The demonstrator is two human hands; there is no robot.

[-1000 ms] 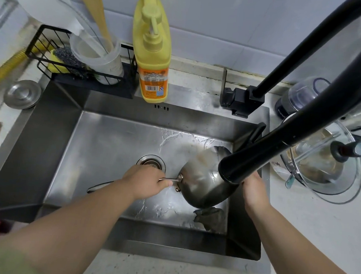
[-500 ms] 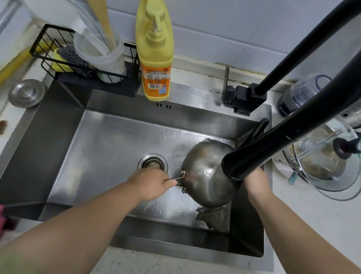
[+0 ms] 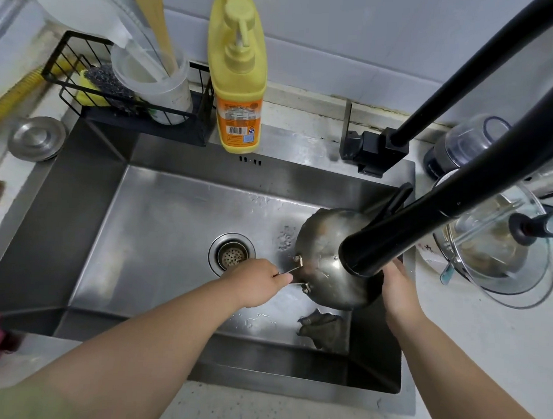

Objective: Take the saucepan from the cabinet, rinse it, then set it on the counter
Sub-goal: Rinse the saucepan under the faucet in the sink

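A steel saucepan (image 3: pixel 322 259) hangs bottom-up over the right side of the steel sink (image 3: pixel 77 232), its wet underside facing me. My left hand (image 3: pixel 256 283) is closed around the thin wire handle at the pan's left. My right hand (image 3: pixel 395 285) holds the pan's right rim, partly hidden behind the black faucet spout (image 3: pixel 394 236), which points down in front of the pan. I cannot tell whether water is running.
A drain strainer (image 3: pixel 232 255) lies in the sink middle and a dark cloth (image 3: pixel 325 330) near the front right. A yellow soap bottle (image 3: pixel 239 81) and a wire caddy (image 3: pixel 115 91) stand behind. A glass lid over a pot (image 3: pixel 504 251) sits on the counter at right.
The saucepan has tipped further over and shifted slightly right and up; its underside now faces me more fully. Both hands kept their hold.
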